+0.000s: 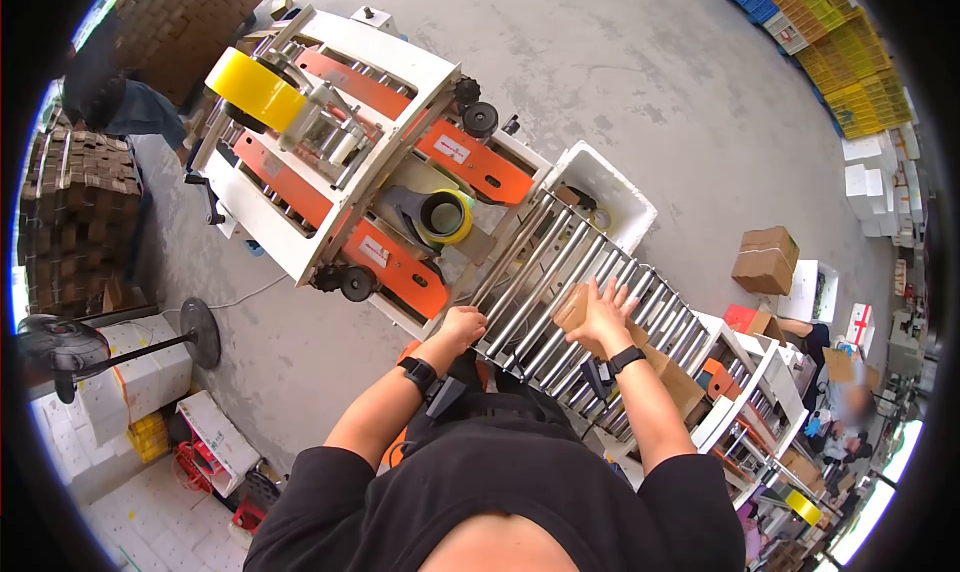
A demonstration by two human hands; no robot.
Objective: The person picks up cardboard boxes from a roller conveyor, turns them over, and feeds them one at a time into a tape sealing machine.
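Observation:
My left hand (463, 327) is closed with its fingers curled, at the near edge of the roller conveyor (535, 282). The inside of that hand is hidden, so I cannot make out whether it holds anything. Over the rollers my right hand (602, 318) has its fingers spread, against a brown cardboard box (573, 309). Most of this box is hidden under the hand and forearm. More brown cardboard (672, 380) shows on the rollers beyond my right wrist.
A carton-sealing machine (380, 77) with orange side plates and a yellow tape roll (255, 90) adjoins the conveyor. A white foam bin (610, 197) stands alongside. At left are a fan (200, 334) and stacked cardboard (75, 212). Another person (850, 402) is at far right.

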